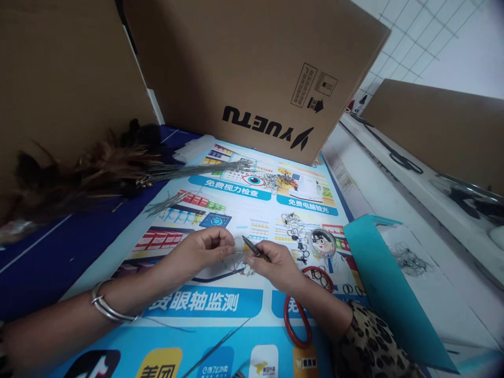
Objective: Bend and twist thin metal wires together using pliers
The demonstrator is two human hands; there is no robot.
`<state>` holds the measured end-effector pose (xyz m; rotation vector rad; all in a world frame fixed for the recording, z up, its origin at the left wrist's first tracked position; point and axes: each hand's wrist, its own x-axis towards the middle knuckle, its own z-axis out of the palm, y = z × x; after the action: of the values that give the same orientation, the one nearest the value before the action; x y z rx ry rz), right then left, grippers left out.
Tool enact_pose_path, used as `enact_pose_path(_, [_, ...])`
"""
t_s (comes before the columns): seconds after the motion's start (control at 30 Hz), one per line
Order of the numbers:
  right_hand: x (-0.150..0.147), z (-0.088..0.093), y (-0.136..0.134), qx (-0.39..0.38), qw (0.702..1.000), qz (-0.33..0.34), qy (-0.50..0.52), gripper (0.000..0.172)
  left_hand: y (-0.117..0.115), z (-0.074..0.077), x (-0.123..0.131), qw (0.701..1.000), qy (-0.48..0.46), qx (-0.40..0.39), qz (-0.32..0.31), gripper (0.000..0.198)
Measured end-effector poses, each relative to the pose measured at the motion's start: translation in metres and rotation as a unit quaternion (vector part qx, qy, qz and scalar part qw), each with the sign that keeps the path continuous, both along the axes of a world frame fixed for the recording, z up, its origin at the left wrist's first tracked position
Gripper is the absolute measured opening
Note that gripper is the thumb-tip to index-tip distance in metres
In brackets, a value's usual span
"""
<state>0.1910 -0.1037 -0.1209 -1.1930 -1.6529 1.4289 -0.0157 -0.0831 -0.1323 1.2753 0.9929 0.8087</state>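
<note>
My left hand [207,247] is closed in a pinch at the middle of the printed sheet. Thin wire [235,261], bent into loops, runs from its fingertips toward my right hand [277,265]. That hand is wrapped round a dark, slim tool with a pointed tip [249,243], which reaches to the wire; its exact kind is unclear. Red scissor-like handles [286,320] lie partly hidden under my right wrist. Small black and wire pieces [301,244] are scattered beyond the right hand, beside a round clear dish [323,243].
A large cardboard box [252,63] stands at the back. Bundles of straight wires [200,169] and brown feathers [114,157] lie to the left. A teal box [378,262] on the right sits by tangled wire [409,260]. Dark strands [218,344] lie in front.
</note>
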Motion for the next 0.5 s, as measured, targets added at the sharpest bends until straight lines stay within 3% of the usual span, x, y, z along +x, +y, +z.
enact_pose_path(0.27, [0.000, 0.000, 0.000, 0.010, 1.000, -0.015, -0.025, 0.018, -0.004, 0.002, 0.000, 0.998, -0.026, -0.056, -0.001, 0.028])
enact_pose_path(0.5, [-0.002, 0.000, 0.000, 0.017, 0.999, -0.033, -0.021, 0.016, -0.008, 0.016, 0.003, 1.000, 0.002, -0.021, -0.023, 0.023])
